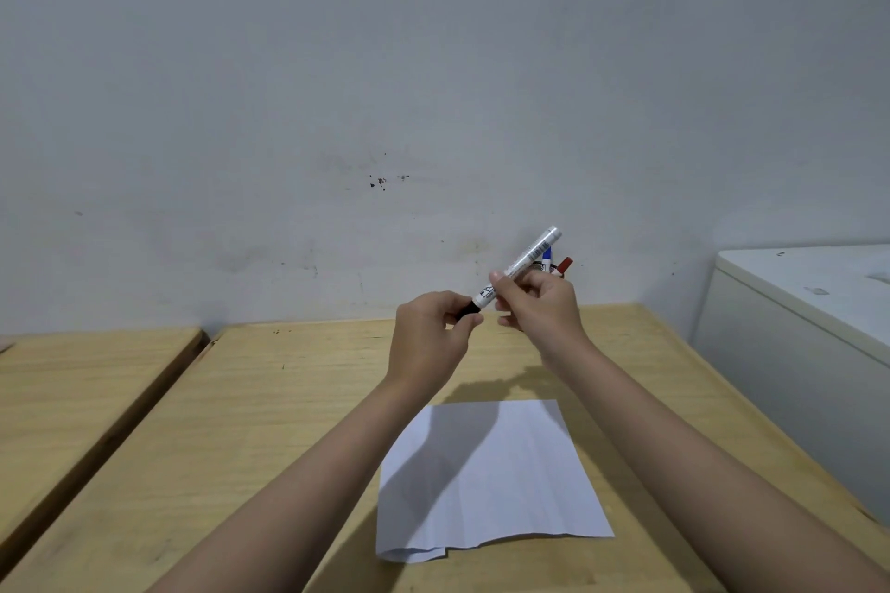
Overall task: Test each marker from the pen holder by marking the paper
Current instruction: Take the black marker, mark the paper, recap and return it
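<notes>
Forearms: both are seen bare, reaching from the bottom edge up to mid-frame, raised above the table.
Paper point(491, 477): a white sheet is laid flat on the wooden table point(269, 424), under and between the forearms; fold creases are visible, the near left corner is turned over, and shadows of the arms fall across it. No marks can be made out on it.
Marker point(522, 262): a white-barrelled marker with printed lettering is held in the air above the far part of the table, well clear of the paper, tilted with its far end up to the right and its black cap point(468, 311) down to the left.
Left hand point(428, 342): the fingers are closed around the black cap end, thumb and forefinger pinching it.
Right hand point(542, 303): the fingers are curled around the middle of the barrel, thumb on top; the upper end of the barrel stands free above the fist.
Cap state: whether the cap is seated or partly drawn off cannot be told.
Other markers: a blue tip point(547, 261) and a red tip point(564, 265) are seen just behind the right hand, near the wall point(337, 87).
Pen holder: it is hidden behind the right hand.
Surroundings: a second wooden table point(72, 390) stands to the left, apart by a narrow gap; a white cabinet point(794, 327) stands to the right.
</notes>
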### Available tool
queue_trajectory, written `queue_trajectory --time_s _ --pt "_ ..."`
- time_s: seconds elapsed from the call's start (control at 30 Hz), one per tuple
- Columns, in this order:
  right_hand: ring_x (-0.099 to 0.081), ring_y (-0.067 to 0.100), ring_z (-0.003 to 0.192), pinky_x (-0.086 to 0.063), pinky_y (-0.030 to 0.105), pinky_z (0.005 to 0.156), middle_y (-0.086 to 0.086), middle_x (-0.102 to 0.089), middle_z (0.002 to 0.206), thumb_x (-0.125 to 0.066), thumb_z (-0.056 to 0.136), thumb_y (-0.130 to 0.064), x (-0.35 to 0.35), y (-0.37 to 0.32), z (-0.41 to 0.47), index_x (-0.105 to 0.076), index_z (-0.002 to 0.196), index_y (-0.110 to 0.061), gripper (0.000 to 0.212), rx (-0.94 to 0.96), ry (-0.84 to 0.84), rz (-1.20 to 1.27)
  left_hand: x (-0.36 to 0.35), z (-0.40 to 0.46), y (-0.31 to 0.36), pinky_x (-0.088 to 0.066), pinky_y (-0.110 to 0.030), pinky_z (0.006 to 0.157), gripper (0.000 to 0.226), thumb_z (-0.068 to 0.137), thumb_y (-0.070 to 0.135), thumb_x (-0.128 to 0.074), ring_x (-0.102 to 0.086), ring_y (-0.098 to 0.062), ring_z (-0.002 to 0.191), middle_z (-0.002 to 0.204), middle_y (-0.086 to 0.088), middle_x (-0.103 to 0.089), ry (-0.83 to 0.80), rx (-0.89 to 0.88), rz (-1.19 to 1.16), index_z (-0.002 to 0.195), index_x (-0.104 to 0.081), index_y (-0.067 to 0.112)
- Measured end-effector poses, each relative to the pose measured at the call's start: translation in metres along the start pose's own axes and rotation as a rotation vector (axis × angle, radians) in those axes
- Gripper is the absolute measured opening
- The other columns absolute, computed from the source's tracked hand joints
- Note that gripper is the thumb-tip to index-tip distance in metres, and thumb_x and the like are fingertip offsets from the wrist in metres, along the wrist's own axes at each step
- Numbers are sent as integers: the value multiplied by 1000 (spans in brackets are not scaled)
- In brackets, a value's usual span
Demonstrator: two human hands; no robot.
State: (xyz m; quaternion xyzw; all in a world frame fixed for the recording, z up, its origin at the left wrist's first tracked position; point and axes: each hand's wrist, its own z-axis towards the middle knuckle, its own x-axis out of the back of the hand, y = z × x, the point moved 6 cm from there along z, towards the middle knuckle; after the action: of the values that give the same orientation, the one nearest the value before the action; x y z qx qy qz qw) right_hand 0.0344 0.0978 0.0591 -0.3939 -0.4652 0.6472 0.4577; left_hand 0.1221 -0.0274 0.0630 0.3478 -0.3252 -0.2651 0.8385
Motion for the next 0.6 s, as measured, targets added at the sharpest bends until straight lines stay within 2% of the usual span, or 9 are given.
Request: queue_trajectory --time_s 0.1,0.2,0.33,0.4,0.5,0.6 --pt "-60 11 59 -57 20 55 3 -62 63 -65 88 -18 -6 5 1 -65 77 -5 17 21 -38 -25 -2 1 -4 -45 -10 61 11 77 10 -70 -57 6 58 72 6 -68 -33 20 -36 88 -73 10" --pt "-60 12 59 -57 19 58 6 -62 65 -62 89 -14 -8 8 5 -63 75 -5 17 29 -76 -34 -4 3 -12 -42 -9 56 9 79 7 -68 -57 5 54 67 5 -67 -87 94 -91 86 -73 9" --pt "-64 7 58 -53 13 54 7 -65 71 -61 91 -13 -4 8 13 -63 87 2 16 16 -50 8 -3 7 -34 -44 -16 55 16 81 6 -65 -57 -14 61 64 -2 -65 -148 210 -144 73 -71 19" --pt "-64 6 58 -52 13 52 6 -65 72 -60 91 -14 1 8 17 -62 91 3 16 11 -20 31 1 8 -48 -44 -12 54 13 82 6 -65 -57 -14 64 66 1 -65 -147 245 -124 78 -71 16" --pt "-61 8 65 -54 16 53 6 -63 75 -60 92 -15 7 17 20 -62 92 -1 15 -10 -6 17 9 8 -74 -43 -5 60 15 84 3 -62 -60 -10 74 82 -1 -68 -128 318 -37 95 -72 7" --pt "-62 6 62 -57 18 55 7 -64 77 -60 91 -16 8 33 19 -63 89 -4 13 -48 -13 -33 13 6 -102 -45 -14 69 20 78 0 -67 -61 -13 82 91 -6 -69 -186 408 101 96 -72 8"
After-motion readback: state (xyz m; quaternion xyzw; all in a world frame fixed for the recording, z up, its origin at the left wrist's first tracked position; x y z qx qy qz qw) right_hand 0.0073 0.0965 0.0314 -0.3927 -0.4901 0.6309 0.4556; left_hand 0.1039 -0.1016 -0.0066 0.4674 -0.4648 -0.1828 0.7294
